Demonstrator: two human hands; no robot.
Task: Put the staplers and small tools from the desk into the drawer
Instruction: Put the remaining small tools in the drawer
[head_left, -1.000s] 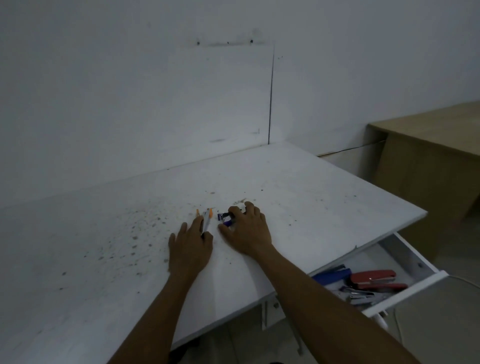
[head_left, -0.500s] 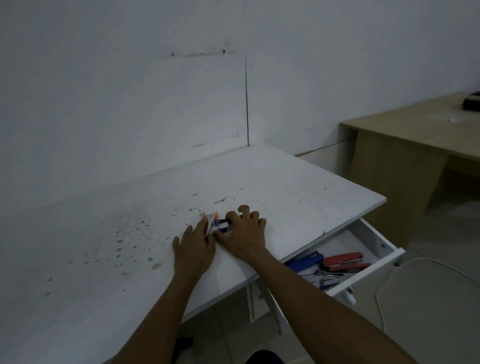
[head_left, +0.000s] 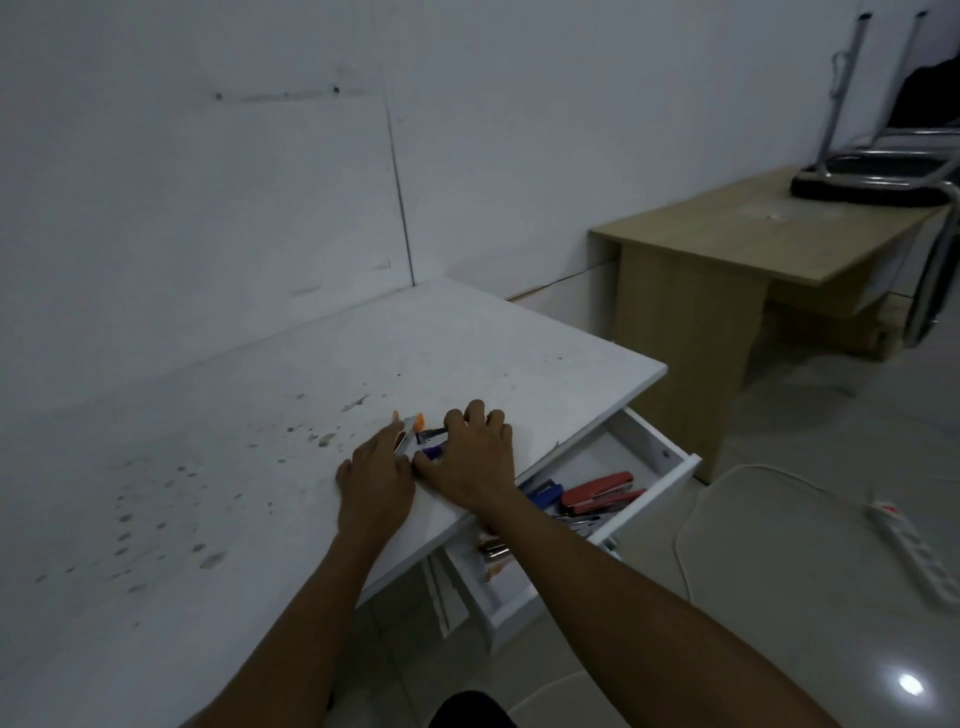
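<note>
Now both hands lie on the white desk (head_left: 260, 467) near its front edge, side by side and almost touching. The left hand (head_left: 375, 480) lies flat, palm down, fingers stretched over a small white tool with orange ends (head_left: 410, 423) that sticks out past the fingertips; it presses on the tool rather than closing around it. The right hand (head_left: 470, 457) is cupped, fingers curled over a small dark and purple tool (head_left: 431, 441) that shows between the two hands; whether it truly grips the piece or only covers it I cannot tell. Below the desk's right corner the white drawer (head_left: 670, 470) stands pulled out. Inside it lie a red stapler (head_left: 597, 491), a blue stapler (head_left: 544, 492) beside it, and some metal pieces nearer the front, too dim to name. Farther right a wooden desk (head_left: 727, 244) carries an upturned chair (head_left: 878, 176), and a white power strip (head_left: 917, 551) lies on the floor
</note>
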